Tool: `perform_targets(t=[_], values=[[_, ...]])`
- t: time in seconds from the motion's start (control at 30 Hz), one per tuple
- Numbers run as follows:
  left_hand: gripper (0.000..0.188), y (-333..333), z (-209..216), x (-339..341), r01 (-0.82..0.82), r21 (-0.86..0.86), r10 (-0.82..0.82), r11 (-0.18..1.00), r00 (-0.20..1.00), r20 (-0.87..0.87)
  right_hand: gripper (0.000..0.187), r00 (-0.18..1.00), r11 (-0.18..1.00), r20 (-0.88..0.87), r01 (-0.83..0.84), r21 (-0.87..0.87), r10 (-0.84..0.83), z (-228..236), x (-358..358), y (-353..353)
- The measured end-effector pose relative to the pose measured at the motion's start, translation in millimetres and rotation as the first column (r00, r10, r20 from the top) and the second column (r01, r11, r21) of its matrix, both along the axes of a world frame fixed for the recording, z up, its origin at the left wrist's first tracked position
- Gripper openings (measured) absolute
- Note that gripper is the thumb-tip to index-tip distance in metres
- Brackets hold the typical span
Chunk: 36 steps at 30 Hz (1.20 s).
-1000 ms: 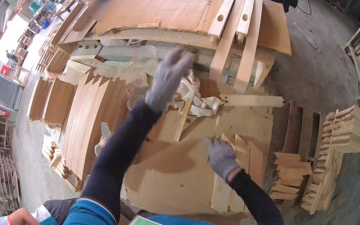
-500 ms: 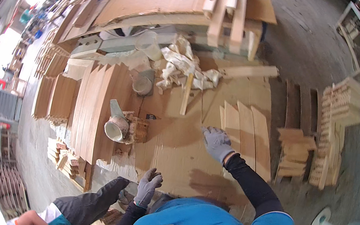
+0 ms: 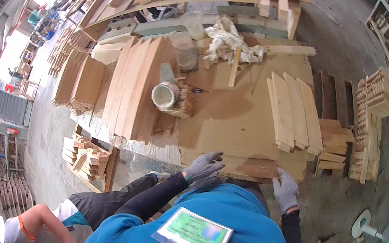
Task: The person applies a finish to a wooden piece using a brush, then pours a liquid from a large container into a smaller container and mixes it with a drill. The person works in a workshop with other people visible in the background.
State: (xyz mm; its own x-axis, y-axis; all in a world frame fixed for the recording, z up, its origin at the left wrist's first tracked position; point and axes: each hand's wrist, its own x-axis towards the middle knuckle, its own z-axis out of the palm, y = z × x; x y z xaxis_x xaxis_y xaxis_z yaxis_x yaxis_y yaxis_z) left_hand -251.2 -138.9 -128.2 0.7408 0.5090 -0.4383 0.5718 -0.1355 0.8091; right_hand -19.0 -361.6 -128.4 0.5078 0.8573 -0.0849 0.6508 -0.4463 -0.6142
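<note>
Right hand [image 3: 286, 191] moving back from the boards [image 3: 295, 113]

Since the earlier frame it is shifting to the bench's [image 3: 234, 133] near right corner, while the left hand [image 3: 205, 166] is coming up at the near edge. Left fingers are spreading loosely, that grip holding nothing; right fingers are bending, and whether they are grasping anything I cannot tell. Pale boards are lying side by side on the bench's right.
</note>
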Motion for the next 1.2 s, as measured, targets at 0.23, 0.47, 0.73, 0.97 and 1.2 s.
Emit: perform_targets(t=[0.23, 0.47, 0.73, 0.97, 1.2], values=[[0.055, 68.4, -2.0, 63.0, -0.012, 0.143, -0.021, 0.990, 0.974, 0.224, 0.034, 0.988, 0.983, -0.018, 0.151, -0.102, -0.154, 4.7, -64.0, -43.5], [0.068, 66.5, 5.8, 85.3, -0.033, 0.298, 0.013, 0.954, 0.998, 0.066, 0.035, 0.980, 0.970, -0.063, 0.175, -0.168, -0.188, 7.7, -64.1, -38.0], [0.099, 91.7, -33.0, -16.3, -0.062, 0.278, 0.208, 0.959, 0.819, -0.535, 0.032, 0.982, 0.987, -0.095, -0.162, 0.001, 0.161, 25.9, 5.5, 95.4], [0.126, 98.0, -153.1, -66.0, -0.227, 0.226, 0.317, 0.947, 0.764, -0.562, 0.033, 0.797, 0.793, 0.061, -0.605, 0.070, 0.601, 2.7, 33.2, 318.3], [0.133, 110.7, -107.3, -32.9, -0.110, 0.247, 0.253, 0.963, 0.687, -0.681, 0.031, 0.785, 0.794, 0.227, -0.603, 0.072, 0.576, -58.0, 45.4, 564.3]])
